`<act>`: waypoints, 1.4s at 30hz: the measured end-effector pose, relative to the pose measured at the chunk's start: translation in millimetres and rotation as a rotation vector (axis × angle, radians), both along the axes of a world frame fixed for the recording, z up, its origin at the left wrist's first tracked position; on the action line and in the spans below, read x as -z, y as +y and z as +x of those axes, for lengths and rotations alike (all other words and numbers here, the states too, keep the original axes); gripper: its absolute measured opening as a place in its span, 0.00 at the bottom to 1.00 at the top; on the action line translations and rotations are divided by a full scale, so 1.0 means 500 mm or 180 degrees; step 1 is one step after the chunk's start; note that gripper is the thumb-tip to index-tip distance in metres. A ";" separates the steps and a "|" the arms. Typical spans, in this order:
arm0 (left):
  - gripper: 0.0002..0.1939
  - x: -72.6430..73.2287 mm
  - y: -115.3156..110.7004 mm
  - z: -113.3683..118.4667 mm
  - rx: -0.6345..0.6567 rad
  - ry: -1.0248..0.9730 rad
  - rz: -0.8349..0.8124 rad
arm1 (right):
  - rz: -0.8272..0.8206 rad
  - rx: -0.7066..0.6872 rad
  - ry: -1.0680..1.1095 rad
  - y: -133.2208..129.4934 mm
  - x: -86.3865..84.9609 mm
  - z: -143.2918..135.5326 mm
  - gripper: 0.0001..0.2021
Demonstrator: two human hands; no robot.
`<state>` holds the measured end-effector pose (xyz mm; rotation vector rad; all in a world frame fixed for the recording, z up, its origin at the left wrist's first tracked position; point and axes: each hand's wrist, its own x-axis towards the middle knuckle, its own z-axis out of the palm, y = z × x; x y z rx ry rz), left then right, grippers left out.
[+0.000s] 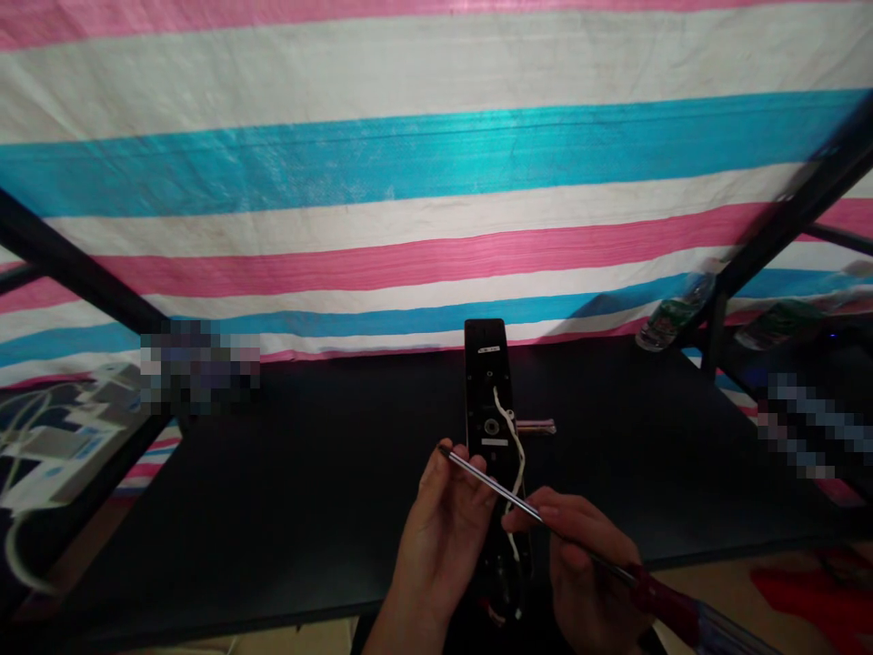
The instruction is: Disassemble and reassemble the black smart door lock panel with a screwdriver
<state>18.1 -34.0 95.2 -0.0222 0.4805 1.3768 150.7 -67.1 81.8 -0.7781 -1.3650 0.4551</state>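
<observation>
My right hand (592, 569) is closed round a long screwdriver (492, 483) with a metal shaft and a dark red handle, its shaft slanting up to the left. At the shaft's dark tip, the thumb and fingertips of my left hand (440, 537) pinch together; whether a small screw sits there is too small to tell. Beneath both hands, a long narrow black device panel (480, 393) lies on the black table, with small labels and round holes. A white twisted cable (519, 450) runs down along it. The panel's lower part is partly hidden by my hands.
On the black table (306, 473), a small pinkish packet (536, 427) lies right of the panel. A clear bottle (665, 323) leans at the back right corner. White power strips (61, 455) with cables stand at the left. A striped sheet (436, 164) hangs behind.
</observation>
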 end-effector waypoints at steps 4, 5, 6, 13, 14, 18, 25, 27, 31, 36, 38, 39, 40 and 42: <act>0.17 0.042 0.009 -0.004 -0.0131 0.1084 -0.0060 | 0.0193 0.0131 0.0178 0.027 -0.020 0.011 0.10; 0.17 0.056 0.011 -0.004 -0.0191 0.1525 -0.0092 | 0.0234 0.0204 0.0161 0.044 -0.030 0.019 0.10; 0.18 0.072 0.012 -0.003 -0.0268 0.2005 -0.0108 | 0.0267 0.0321 0.0128 0.066 -0.043 0.029 0.09; 0.30 0.171 0.003 0.023 -0.0212 0.3966 0.0360 | -0.0296 0.0915 -0.0246 0.318 -0.126 0.111 0.18; 0.30 0.177 0.001 0.026 -0.0168 0.4021 0.0415 | -0.0355 0.0840 -0.0337 0.352 -0.128 0.118 0.20; 0.30 0.192 -0.004 0.027 -0.0021 0.4159 0.0545 | -0.0396 0.0729 -0.0582 0.438 -0.117 0.126 0.23; 0.30 0.205 -0.005 0.026 -0.0106 0.4222 0.0657 | -0.0371 0.0554 -0.0829 0.463 -0.100 0.112 0.21; 0.29 0.207 -0.005 0.026 -0.0119 0.4215 0.0668 | -0.0387 0.0565 -0.0851 0.465 -0.098 0.111 0.21; 0.29 0.207 -0.005 0.025 -0.0103 0.4173 0.0675 | -0.0425 0.0617 -0.0967 0.468 -0.101 0.111 0.22; 0.29 0.204 -0.005 0.025 -0.0127 0.4121 0.0710 | -0.0400 0.0558 -0.1303 0.476 -0.121 0.108 0.22; 0.29 0.204 -0.005 0.025 -0.0141 0.4127 0.0718 | -0.0398 0.0562 -0.1504 0.484 -0.133 0.104 0.21; 0.30 0.204 -0.005 0.026 -0.0148 0.4135 0.0719 | -0.0360 0.0590 -0.1605 0.490 -0.139 0.101 0.20; 0.30 0.205 -0.005 0.026 -0.0151 0.4141 0.0715 | -0.0292 0.0614 -0.1688 0.496 -0.144 0.097 0.20; 0.30 0.206 -0.006 0.025 -0.0133 0.4144 0.0688 | -0.0137 0.0573 -0.1683 0.509 -0.151 0.089 0.18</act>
